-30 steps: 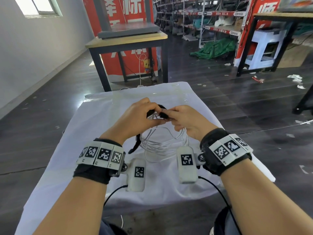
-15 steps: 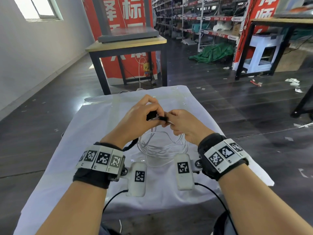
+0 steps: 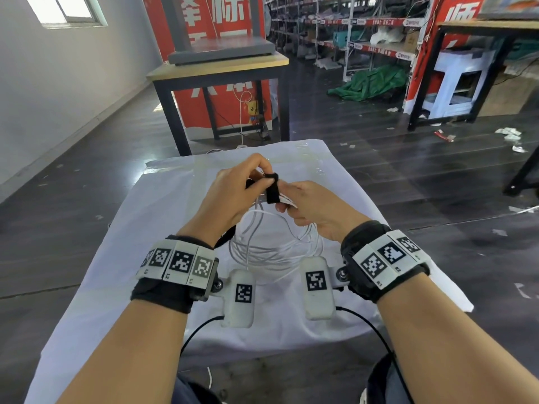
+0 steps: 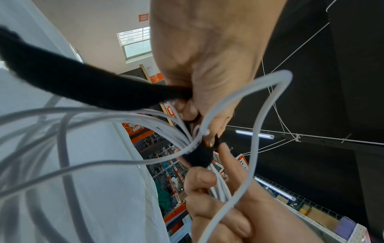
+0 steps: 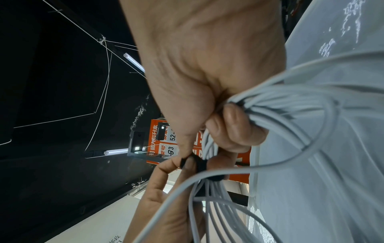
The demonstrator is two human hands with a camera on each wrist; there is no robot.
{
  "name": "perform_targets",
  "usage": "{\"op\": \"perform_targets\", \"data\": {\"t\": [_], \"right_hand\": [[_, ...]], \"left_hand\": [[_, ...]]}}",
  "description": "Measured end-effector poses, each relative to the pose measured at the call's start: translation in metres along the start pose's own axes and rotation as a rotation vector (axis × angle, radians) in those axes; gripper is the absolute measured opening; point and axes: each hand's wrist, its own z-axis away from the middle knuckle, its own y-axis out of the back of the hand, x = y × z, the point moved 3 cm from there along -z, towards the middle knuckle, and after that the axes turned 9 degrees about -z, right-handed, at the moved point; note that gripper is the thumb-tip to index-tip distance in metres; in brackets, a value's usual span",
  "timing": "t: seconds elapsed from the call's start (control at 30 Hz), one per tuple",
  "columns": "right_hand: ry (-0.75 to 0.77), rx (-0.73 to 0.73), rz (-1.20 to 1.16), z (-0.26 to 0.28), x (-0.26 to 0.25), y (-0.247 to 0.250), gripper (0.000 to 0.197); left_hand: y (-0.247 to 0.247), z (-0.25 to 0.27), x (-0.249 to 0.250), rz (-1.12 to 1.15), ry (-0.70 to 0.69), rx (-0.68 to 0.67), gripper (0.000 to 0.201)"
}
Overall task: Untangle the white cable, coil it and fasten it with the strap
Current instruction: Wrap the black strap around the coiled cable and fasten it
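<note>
The white cable [image 3: 274,249] is wound in a loose coil that hangs from both hands above the white-covered table [image 3: 163,228]. My right hand [image 3: 309,205] grips the gathered strands, with its fingers [image 5: 236,131] curled round the bundle [image 5: 270,105]. My left hand [image 3: 236,193] pinches the black strap [image 3: 272,189], which loops over the bundle between the two hands. In the left wrist view the strap [image 4: 83,82] runs from the left fingers [image 4: 207,102] back past the camera, and a black wrap [image 4: 200,156] sits round the strands. One loop of cable [image 4: 270,102] bulges free.
The white cloth [image 3: 364,217] covers a small table with dark floor on all sides. A wooden table with black legs [image 3: 218,71] stands just beyond it, before red banners. Shelving and another table [image 3: 466,33] lie to the far right.
The left hand has drawn the strap up and over the bundle, so a black loop now stands between the hands. The right hand keeps its grip on the coil.
</note>
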Motion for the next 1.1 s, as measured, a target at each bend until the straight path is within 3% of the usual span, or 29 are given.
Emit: {"op": "perform_targets", "data": {"t": [0.23,0.37,0.53,0.7,0.87,1.1], "right_hand": [[0.014,-0.008,0.049,0.002,0.001,-0.001,0.025],[0.017,0.033,0.103,0.003,0.0,0.0,0.022],[0.02,0.056,0.124,0.003,-0.001,0.0,0.023],[0.018,0.093,0.145,0.001,0.001,0.0,0.03],[0.004,0.141,0.067,-0.002,0.003,0.005,0.029],[0.028,0.175,-0.079,-0.007,0.011,0.008,0.022]], "left_hand": [[0.003,-0.001,-0.003,0.015,0.051,-0.079,0.004],[0.017,-0.002,-0.004,-0.189,-0.012,-0.154,0.03],[0.033,-0.003,-0.005,-0.274,0.074,-0.138,0.009],[0.031,-0.001,0.013,-0.272,0.024,-0.049,0.011],[0.022,0.005,0.028,-0.244,-0.101,-0.207,0.008],[0.01,0.009,0.024,-0.195,-0.043,-0.373,0.008]]}}
